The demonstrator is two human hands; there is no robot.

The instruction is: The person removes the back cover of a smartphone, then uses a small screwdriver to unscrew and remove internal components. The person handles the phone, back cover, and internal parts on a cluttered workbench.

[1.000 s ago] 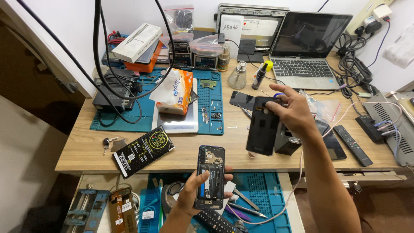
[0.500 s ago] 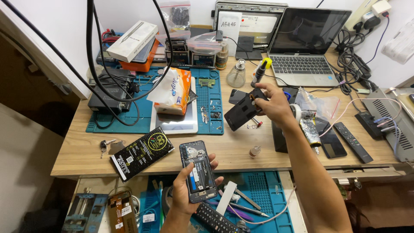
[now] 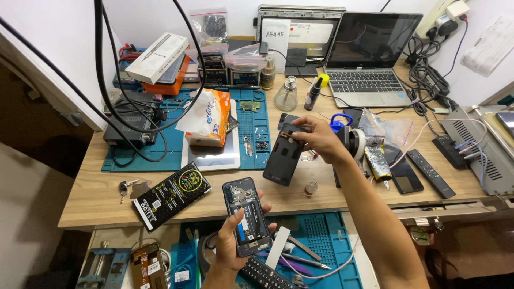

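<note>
Since half a second ago, the right hand [image 3: 319, 140] has tipped the dark back cover [image 3: 284, 155] more upright, and the cover now stands lower and nearer the desk edge, while the opened phone has hardly shifted.

Nearest us, the left hand [image 3: 231, 247] cradles the opened phone [image 3: 247, 217] from below, fingers wrapped round its sides, battery and boards facing up, out over the lower blue mat [image 3: 321, 235] with its tweezers [image 3: 304, 261]. Up on the wooden desk [image 3: 96, 195], the right hand pinches the back cover by its top edge, its bottom corner close above the desk.

Reading it as mid-teardown: shell separated, phone body under inspection. Setting that cover down looks like the next call, and it wants a free spot between the small round cap [image 3: 310, 188] and the white tablet [image 3: 210, 155]. Further back sit the laptop [image 3: 364, 85] and glass bottle [image 3: 287, 95].
</note>
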